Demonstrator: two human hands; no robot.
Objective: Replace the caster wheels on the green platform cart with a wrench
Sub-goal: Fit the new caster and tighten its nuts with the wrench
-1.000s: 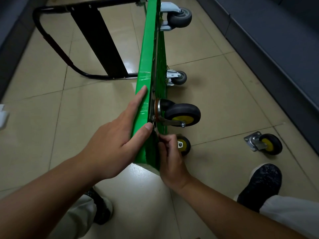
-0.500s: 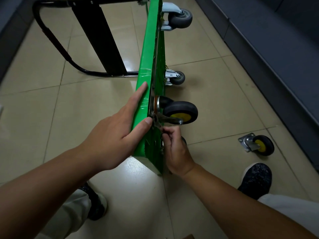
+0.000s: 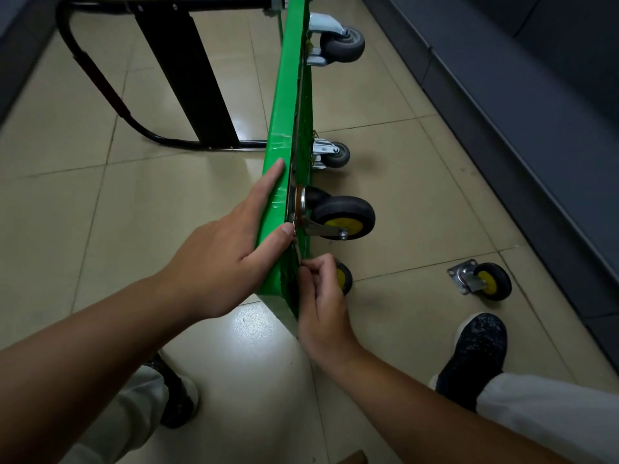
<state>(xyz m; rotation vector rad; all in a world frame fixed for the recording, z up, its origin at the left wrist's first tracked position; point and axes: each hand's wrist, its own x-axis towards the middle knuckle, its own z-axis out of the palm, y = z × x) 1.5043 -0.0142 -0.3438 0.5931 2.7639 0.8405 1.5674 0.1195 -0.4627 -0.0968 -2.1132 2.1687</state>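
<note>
The right hand (image 3: pixel 321 296) had dropped slightly, pinching a thin metal piece (image 3: pixel 297 251) at 8 o'clock of the black-and-yellow caster wheel (image 3: pixel 343 217). The flat left hand (image 3: pixel 227 252) pressed the green platform cart (image 3: pixel 284 95), tipped on edge at 12 o'clock; it was probably heavy and rigid, best steadied there.

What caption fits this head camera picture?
Left hand steadies the green cart on its side; right hand works near a yellow-hubbed caster.

The right hand (image 3: pixel 321 296) pinches a thin strip (image 3: pixel 297 251) lower on the edge of the green cart (image 3: pixel 281 128), further below the mounted caster (image 3: pixel 341 217). The lower yellow-hubbed wheel (image 3: pixel 345 277) shows again beside its knuckles.
</note>
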